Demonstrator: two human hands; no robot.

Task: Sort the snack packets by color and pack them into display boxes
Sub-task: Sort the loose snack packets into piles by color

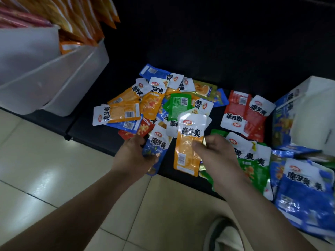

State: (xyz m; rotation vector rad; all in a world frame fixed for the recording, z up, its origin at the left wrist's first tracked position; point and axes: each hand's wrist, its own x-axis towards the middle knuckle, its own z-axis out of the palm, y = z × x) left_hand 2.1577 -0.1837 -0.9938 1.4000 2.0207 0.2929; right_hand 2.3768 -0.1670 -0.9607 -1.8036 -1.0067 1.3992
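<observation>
- Right hand [215, 154], just below frame centre, pinches an orange packet [188, 147]; I see the thumb pressed on its front and the fingers curled behind it. At least one more packet edge shows behind it, but I cannot tell how many.
- That packet stands upright, with a white top panel bearing bold black characters "魔芋爽" under a small red oval logo too small for me to read. A barcode sits near its lower edge.
- Left hand [134, 153], left of it, grips a blue packet [157, 145] with the same "魔芋爽" print, fingers wrapped round its lower half.
- Above both hands a mixed pile [163, 98] of orange, blue, green and red packets lies on the dark surface [199, 42], some face down with barcodes showing.
- Red packets [246, 115] lie together right of centre, apart from the pile.
- Green packets [253, 165] overlap just right of the right hand.
- Blue packets [304, 192] are heaped at lower right, below a white display box [311, 109] at the right edge.
- White bins [54, 78] at upper left hold upright orange packets [87, 17].
- Pale floor tiles [45, 160] fill the lower left.
</observation>
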